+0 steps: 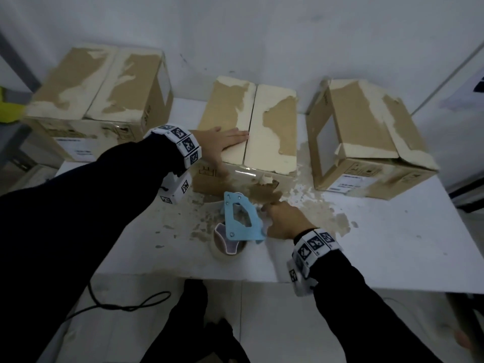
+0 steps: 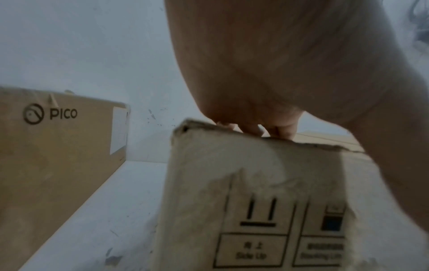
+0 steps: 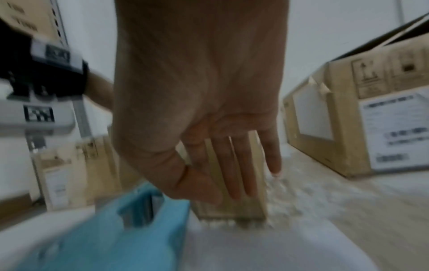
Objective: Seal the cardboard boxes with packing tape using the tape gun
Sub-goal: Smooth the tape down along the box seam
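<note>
A white table [image 1: 392,258] stands pushed against a pale, scuffed wall [image 1: 262,35], its top littered with torn brown paper scraps [image 1: 327,213]. Below its near edge lies a light tiled floor [image 1: 275,323], with a black cable [image 1: 125,306] looping across it to the left. The light is dim and bluish.

The white table [image 1: 366,258] (scuffed with brown residue) carries three cardboard boxes [image 1: 272,119] and a blue tape gun [image 1: 242,218].

Black long sleeves [image 1: 78,205] end in white wristbands [image 1: 183,145] bearing black square-patterned markers, bare hands beyond.
</note>
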